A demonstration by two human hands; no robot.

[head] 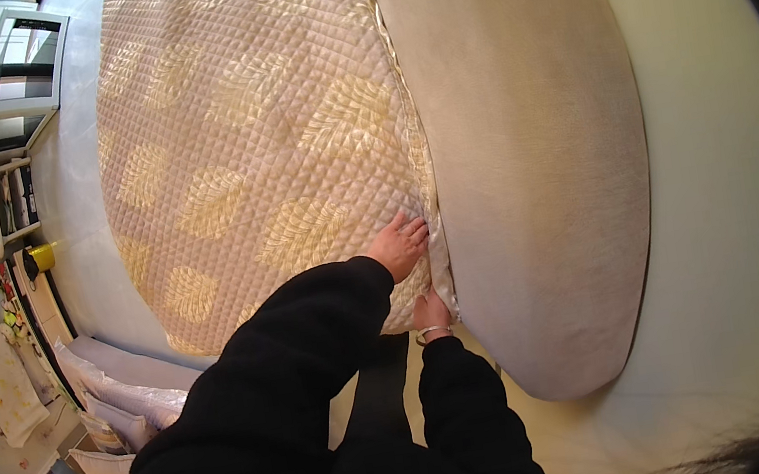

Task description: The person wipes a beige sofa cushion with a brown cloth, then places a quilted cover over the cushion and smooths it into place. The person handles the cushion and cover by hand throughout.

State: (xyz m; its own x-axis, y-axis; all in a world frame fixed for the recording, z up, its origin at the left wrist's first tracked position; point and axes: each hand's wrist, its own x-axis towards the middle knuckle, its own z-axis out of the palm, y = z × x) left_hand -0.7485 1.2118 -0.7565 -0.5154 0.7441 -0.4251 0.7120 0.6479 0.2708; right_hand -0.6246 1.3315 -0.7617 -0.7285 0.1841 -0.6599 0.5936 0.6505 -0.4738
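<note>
A beige quilted cover point(207, 152) with shiny golden leaf patterns lies over a wide seat. Its satin trim point(423, 173) runs along the foot of a smooth beige upholstered backrest point(537, 164). My left hand point(401, 245) rests palm down on the cover, its fingertips at the crease beside the trim. Just below it, at the cover's near corner, my right hand point(432, 313) has hold of the edge; most of its fingers are hidden under the trim. A bracelet point(434, 332) circles my right wrist.
Several cushions point(130, 403) are heaped on a grey seat at lower left. Along the left stand a white-framed screen point(24, 61), a shelf unit point(16, 197), a yellow container point(43, 258) and artificial-looking flowers point(13, 321). A pale wall point(703, 155) rises behind the backrest.
</note>
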